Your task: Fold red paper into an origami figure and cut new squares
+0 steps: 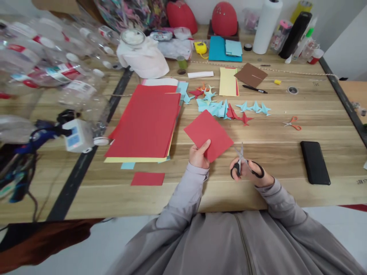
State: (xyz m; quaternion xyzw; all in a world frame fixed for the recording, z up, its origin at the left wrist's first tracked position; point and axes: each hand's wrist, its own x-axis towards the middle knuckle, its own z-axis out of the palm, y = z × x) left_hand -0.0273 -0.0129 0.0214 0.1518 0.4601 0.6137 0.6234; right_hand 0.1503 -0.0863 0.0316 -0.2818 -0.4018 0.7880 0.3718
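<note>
Holding a red paper square (208, 134) by its near edge, the left hand (198, 156) kept the sheet just above the wooden worktop (286, 152), with the fingers closed on the paper and the thumb on top. The right hand (250, 172) was just beside it, its fingers closed through the black handles of the scissors (243, 162). The blades pointed up toward the lower right edge of the square and were slightly apart.

To the left of the square lay a stack of red paper (146, 124) on yellow and blue sheets, and a small red strip (148, 178) lay near the front edge. Behind the square there was a group of folded paper shapes (223, 107), blue and red. A black phone (314, 162) lay well apart on the right, and small orange scissors (293, 123) lay beyond it. Clear plastic bottles (43, 72) were piled on the far left.
</note>
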